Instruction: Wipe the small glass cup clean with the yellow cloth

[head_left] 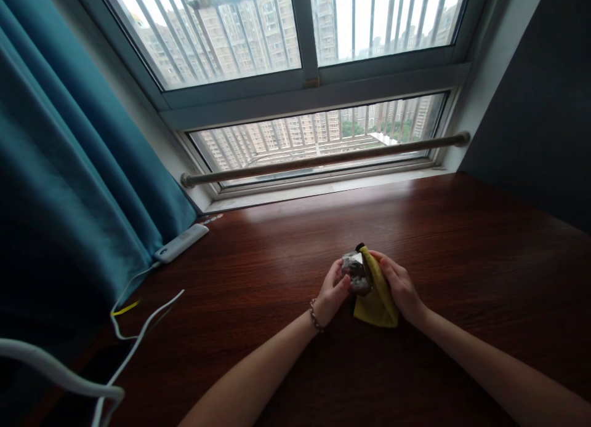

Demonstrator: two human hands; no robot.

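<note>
My left hand [333,290] grips a small shiny dark round object [356,273] just above the dark wooden tabletop [462,248]. My right hand [401,287] holds a yellow cloth [377,301] pressed against the right side of that object, and the cloth hangs down to the table. A bead bracelet [315,316] sits on my left wrist. What the object is, I cannot make out.
A white power strip [181,243] lies at the table's back left, with white cables [138,335] trailing toward the near left corner. A teal curtain [69,168] hangs on the left. A metal rail [323,160] runs along the window. A dark wall [545,107] stands at the right.
</note>
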